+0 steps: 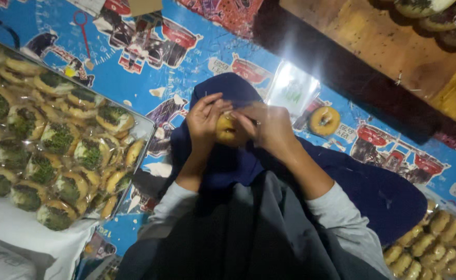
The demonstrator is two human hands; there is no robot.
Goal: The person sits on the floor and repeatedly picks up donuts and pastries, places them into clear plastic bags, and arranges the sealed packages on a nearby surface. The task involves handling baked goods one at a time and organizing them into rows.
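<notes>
Both my left hand (203,120) and right hand (267,126) grip the doughnut (228,130); soft, light, best pinched gently at its rim.

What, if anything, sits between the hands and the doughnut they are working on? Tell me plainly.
Nothing visible does. The left hand and the right hand both touch the doughnut directly, fingers closed around it from either side above the dark blue cloth. Whether a clear wrapper covers it cannot be told.
</notes>
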